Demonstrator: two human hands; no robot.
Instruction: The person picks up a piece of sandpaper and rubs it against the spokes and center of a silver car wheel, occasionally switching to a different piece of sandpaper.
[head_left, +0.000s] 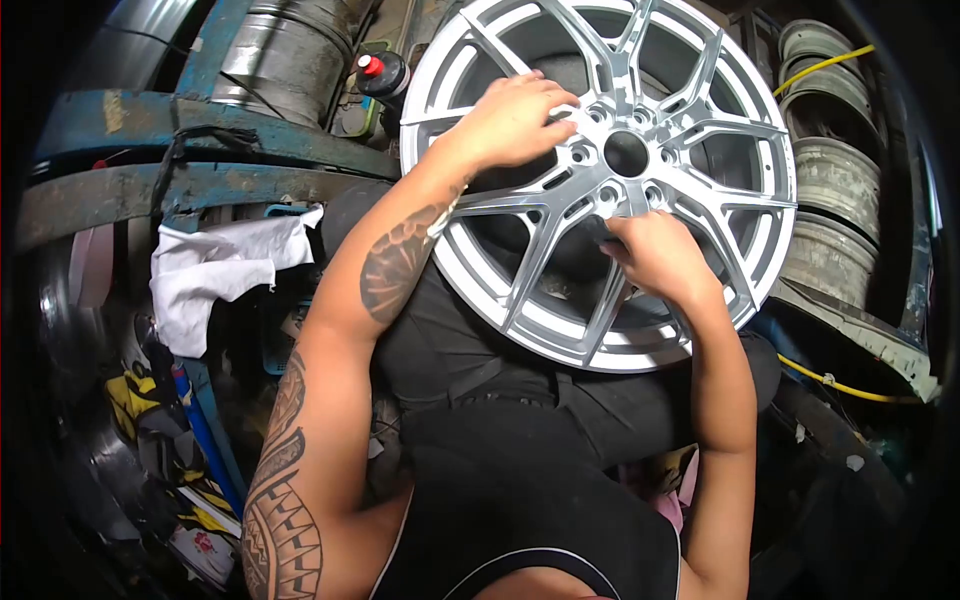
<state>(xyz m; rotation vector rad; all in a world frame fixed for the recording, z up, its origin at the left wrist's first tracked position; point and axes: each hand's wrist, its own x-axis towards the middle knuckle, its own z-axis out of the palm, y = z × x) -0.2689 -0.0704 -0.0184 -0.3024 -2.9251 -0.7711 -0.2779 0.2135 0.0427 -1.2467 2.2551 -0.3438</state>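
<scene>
A silver alloy wheel [627, 205] lies face up across my lap, with a round centre hole, split spokes and patches of uneven grey finish near the hub. My left hand [522, 118] grips a spoke left of the hub, fingers bent over it and thumb pointing toward the lug holes. Below the hub, my right hand [660, 255] is closed at a lower spoke. A small dark piece [599, 229] shows at its thumb and fingertips; its kind is not clear, and the fingers partly cover it.
A blue metal frame [290, 185] runs along the left, with a white cloth [225, 265] draped over it. Behind it stand a black bottle with a red cap [383, 75] and a metal drum [285, 60]. Stacked worn rims [825, 180] and a yellow hose [850, 392] are on the right.
</scene>
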